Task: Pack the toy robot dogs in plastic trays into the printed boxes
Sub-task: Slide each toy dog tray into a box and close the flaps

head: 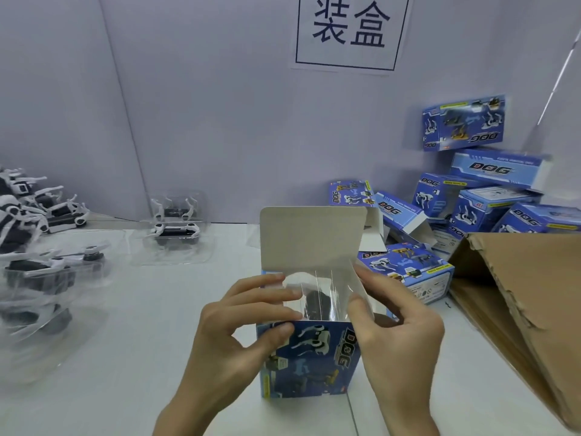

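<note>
- Near the desk's (151, 357) front edge, I see my left hand (239, 335) gripping the upright printed box (314, 357) at its left rim, while my right hand (399, 325) pinches its right flap.
- The plastic tray (323, 286) with a toy robot dog (316, 302) sits inside the box.
- Piled boxes (490, 199) lie at the far right; trayed dogs (176, 228) lie at the far left.

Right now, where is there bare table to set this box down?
Bare table lies near-left, between the open box and the trayed dogs, and farther back up to the back tray. The right is crowded: printed boxes and the cardboard carton.
</note>
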